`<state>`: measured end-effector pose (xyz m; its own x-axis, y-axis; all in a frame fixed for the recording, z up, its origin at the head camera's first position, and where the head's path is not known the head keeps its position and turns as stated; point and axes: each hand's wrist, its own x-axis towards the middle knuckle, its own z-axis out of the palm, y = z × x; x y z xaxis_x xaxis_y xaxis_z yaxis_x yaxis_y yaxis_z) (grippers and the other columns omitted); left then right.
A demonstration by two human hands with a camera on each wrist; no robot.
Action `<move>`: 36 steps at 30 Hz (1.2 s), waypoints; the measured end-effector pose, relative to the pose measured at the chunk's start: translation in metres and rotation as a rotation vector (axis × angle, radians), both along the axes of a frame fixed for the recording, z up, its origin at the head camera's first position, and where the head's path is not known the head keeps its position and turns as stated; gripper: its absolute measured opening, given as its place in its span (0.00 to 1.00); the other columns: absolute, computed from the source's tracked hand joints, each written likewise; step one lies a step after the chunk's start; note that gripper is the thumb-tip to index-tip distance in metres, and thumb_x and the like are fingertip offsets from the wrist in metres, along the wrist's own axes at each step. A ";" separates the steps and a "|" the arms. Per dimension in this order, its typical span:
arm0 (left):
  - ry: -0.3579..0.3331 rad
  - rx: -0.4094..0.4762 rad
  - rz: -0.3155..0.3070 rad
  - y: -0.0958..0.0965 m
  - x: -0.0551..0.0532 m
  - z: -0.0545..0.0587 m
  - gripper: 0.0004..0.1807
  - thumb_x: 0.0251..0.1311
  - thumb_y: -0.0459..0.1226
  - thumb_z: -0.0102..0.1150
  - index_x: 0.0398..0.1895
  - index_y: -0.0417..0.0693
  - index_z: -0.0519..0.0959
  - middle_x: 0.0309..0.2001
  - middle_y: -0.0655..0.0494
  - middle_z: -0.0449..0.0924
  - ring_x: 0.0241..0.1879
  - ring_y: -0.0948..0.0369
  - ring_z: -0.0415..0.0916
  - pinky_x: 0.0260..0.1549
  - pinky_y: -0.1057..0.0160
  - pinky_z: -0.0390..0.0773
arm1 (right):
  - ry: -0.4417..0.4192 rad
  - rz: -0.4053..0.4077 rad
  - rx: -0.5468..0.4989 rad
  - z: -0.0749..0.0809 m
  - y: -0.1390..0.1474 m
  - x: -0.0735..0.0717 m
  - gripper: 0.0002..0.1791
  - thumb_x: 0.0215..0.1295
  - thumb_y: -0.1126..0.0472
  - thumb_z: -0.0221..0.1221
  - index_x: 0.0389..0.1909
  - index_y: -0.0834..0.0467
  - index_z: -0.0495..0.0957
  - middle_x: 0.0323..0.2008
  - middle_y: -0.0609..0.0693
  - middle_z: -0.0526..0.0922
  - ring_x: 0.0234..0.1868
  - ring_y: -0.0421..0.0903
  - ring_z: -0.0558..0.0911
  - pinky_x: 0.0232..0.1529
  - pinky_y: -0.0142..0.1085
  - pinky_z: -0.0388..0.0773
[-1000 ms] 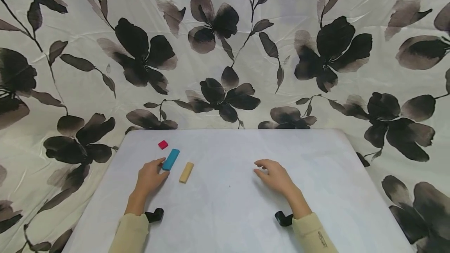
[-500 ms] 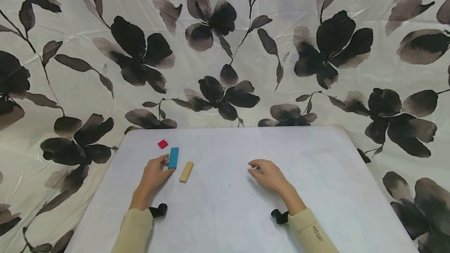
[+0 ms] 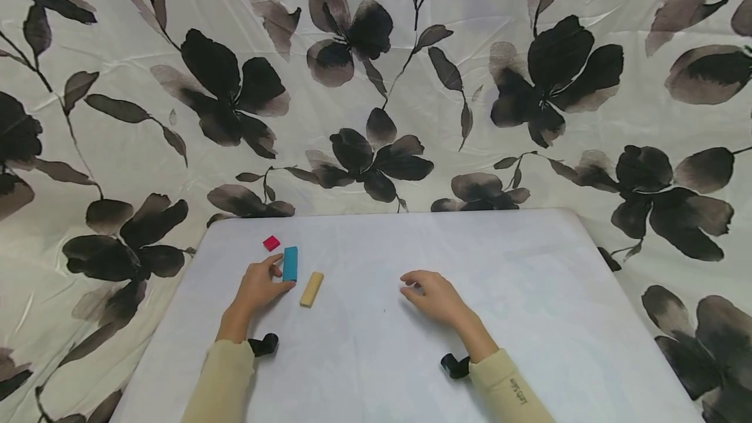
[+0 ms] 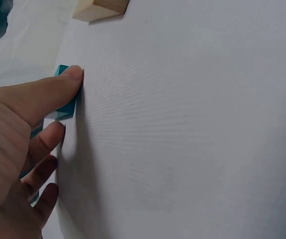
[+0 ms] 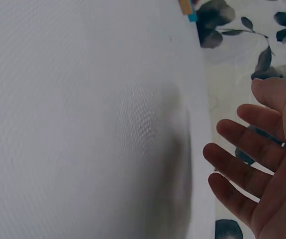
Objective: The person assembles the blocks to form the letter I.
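Note:
A blue rectangular block [image 3: 290, 264] lies on the white table with its long side pointing away from me. My left hand [image 3: 258, 286] holds it, the thumb at the near end and the index finger along the left side. In the left wrist view the thumb [image 4: 58, 92] covers much of the block [image 4: 68, 107], and the index fingertip is hidden. Just to its right lies a yellow, wood-toned block [image 3: 311, 289], and beyond it a small red block [image 3: 271, 243]. Over the table's middle right, my right hand [image 3: 431, 296] holds nothing, its fingers loosely bent and spread.
The white table [image 3: 376, 358] ends at a far edge, with a floral cloth [image 3: 376, 83] hanging behind. A black wrist camera [image 3: 264, 344] sits at the left cuff and another black camera [image 3: 455, 365] at the right cuff.
The blue block has turned from slanting to nearly straight and shifted slightly right with my left hand. My right hand has drifted left. The yellow and red blocks stay put.

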<state>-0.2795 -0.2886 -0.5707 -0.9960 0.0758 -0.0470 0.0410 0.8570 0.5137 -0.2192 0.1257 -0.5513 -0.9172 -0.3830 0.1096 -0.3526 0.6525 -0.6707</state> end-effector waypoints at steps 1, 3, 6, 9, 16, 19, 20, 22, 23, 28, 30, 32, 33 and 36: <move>-0.011 -0.004 -0.003 -0.001 -0.001 0.000 0.45 0.49 0.46 0.75 0.68 0.37 0.65 0.35 0.52 0.76 0.37 0.53 0.69 0.40 0.52 0.70 | -0.002 0.005 -0.005 0.000 -0.002 0.000 0.18 0.68 0.52 0.59 0.53 0.57 0.81 0.50 0.47 0.82 0.49 0.45 0.80 0.47 0.43 0.75; -0.034 -0.010 -0.009 -0.002 -0.004 0.000 0.47 0.48 0.47 0.75 0.69 0.38 0.64 0.34 0.53 0.75 0.37 0.53 0.69 0.40 0.52 0.70 | -0.004 0.012 -0.012 0.000 -0.005 0.001 0.18 0.68 0.52 0.59 0.53 0.57 0.81 0.50 0.47 0.82 0.49 0.44 0.80 0.48 0.43 0.75; -0.052 -0.014 -0.026 -0.005 -0.008 0.000 0.48 0.47 0.49 0.75 0.69 0.38 0.63 0.34 0.52 0.73 0.37 0.54 0.68 0.40 0.53 0.70 | -0.011 0.026 -0.012 -0.002 -0.009 0.002 0.18 0.68 0.52 0.59 0.54 0.57 0.81 0.50 0.47 0.82 0.49 0.44 0.79 0.48 0.42 0.75; -0.065 -0.003 -0.039 -0.006 -0.013 0.001 0.50 0.45 0.50 0.77 0.69 0.39 0.63 0.35 0.51 0.72 0.36 0.54 0.68 0.38 0.54 0.70 | -0.016 0.042 -0.001 -0.003 -0.011 0.002 0.18 0.69 0.52 0.58 0.54 0.57 0.81 0.50 0.47 0.82 0.49 0.44 0.80 0.47 0.42 0.75; -0.139 0.046 -0.045 -0.007 -0.022 0.004 0.57 0.42 0.54 0.77 0.72 0.39 0.59 0.37 0.49 0.67 0.37 0.54 0.66 0.35 0.56 0.66 | -0.024 0.040 0.020 -0.005 -0.012 0.004 0.17 0.69 0.52 0.58 0.53 0.56 0.81 0.48 0.46 0.82 0.48 0.42 0.79 0.47 0.41 0.76; -0.158 0.075 -0.032 -0.009 -0.023 0.004 0.58 0.41 0.54 0.77 0.72 0.40 0.57 0.36 0.48 0.65 0.38 0.53 0.64 0.34 0.56 0.64 | -0.023 0.047 0.016 -0.006 -0.012 0.005 0.17 0.69 0.52 0.58 0.53 0.56 0.80 0.48 0.46 0.82 0.48 0.43 0.79 0.47 0.42 0.75; -0.162 0.074 -0.030 -0.010 -0.024 0.003 0.58 0.41 0.54 0.77 0.73 0.40 0.57 0.36 0.48 0.64 0.37 0.53 0.64 0.33 0.55 0.64 | -0.026 0.049 0.016 -0.006 -0.012 0.005 0.17 0.69 0.52 0.58 0.54 0.56 0.80 0.48 0.46 0.82 0.48 0.43 0.79 0.47 0.42 0.75; -0.172 0.057 -0.034 -0.011 -0.024 0.002 0.59 0.41 0.55 0.77 0.73 0.42 0.56 0.36 0.48 0.64 0.37 0.54 0.64 0.33 0.56 0.64 | -0.030 0.052 0.021 -0.007 -0.012 0.006 0.17 0.70 0.52 0.57 0.53 0.56 0.80 0.48 0.46 0.82 0.48 0.43 0.79 0.47 0.41 0.75; -0.174 0.045 -0.039 -0.012 -0.024 0.001 0.59 0.40 0.55 0.77 0.73 0.42 0.56 0.36 0.48 0.64 0.37 0.54 0.64 0.32 0.56 0.64 | -0.031 0.053 0.023 -0.007 -0.013 0.006 0.17 0.70 0.52 0.57 0.53 0.56 0.80 0.48 0.46 0.82 0.48 0.42 0.79 0.47 0.41 0.75; -0.161 0.006 -0.049 -0.012 -0.026 -0.001 0.59 0.39 0.59 0.76 0.72 0.45 0.57 0.37 0.49 0.64 0.36 0.54 0.64 0.31 0.56 0.64 | -0.011 0.066 0.028 -0.005 -0.014 0.005 0.17 0.70 0.52 0.58 0.53 0.56 0.81 0.47 0.46 0.83 0.47 0.42 0.80 0.47 0.40 0.76; -0.148 0.010 -0.045 -0.012 -0.027 -0.001 0.59 0.38 0.59 0.76 0.72 0.45 0.58 0.36 0.49 0.64 0.36 0.54 0.64 0.31 0.56 0.63 | 0.005 0.072 0.024 -0.005 -0.015 0.004 0.17 0.70 0.52 0.57 0.53 0.56 0.81 0.47 0.45 0.83 0.47 0.42 0.80 0.46 0.40 0.76; -0.146 0.021 -0.032 -0.011 -0.027 -0.001 0.59 0.36 0.58 0.77 0.71 0.45 0.59 0.36 0.49 0.64 0.36 0.54 0.64 0.31 0.56 0.63 | 0.006 0.082 0.020 -0.005 -0.016 0.002 0.17 0.70 0.52 0.57 0.53 0.56 0.81 0.47 0.45 0.83 0.47 0.42 0.80 0.47 0.40 0.76; -0.144 0.026 -0.026 -0.010 -0.026 0.000 0.59 0.36 0.58 0.78 0.71 0.44 0.59 0.36 0.49 0.64 0.36 0.54 0.64 0.31 0.56 0.63 | 0.007 0.087 0.017 -0.005 -0.016 0.002 0.17 0.70 0.52 0.57 0.53 0.57 0.81 0.47 0.45 0.83 0.47 0.42 0.80 0.47 0.40 0.76; -0.141 0.047 -0.016 -0.008 -0.023 0.000 0.59 0.36 0.56 0.79 0.70 0.42 0.59 0.36 0.49 0.64 0.36 0.54 0.64 0.32 0.56 0.63 | 0.003 0.098 0.018 -0.006 -0.019 0.001 0.16 0.69 0.53 0.57 0.52 0.56 0.81 0.47 0.45 0.83 0.47 0.41 0.80 0.47 0.40 0.76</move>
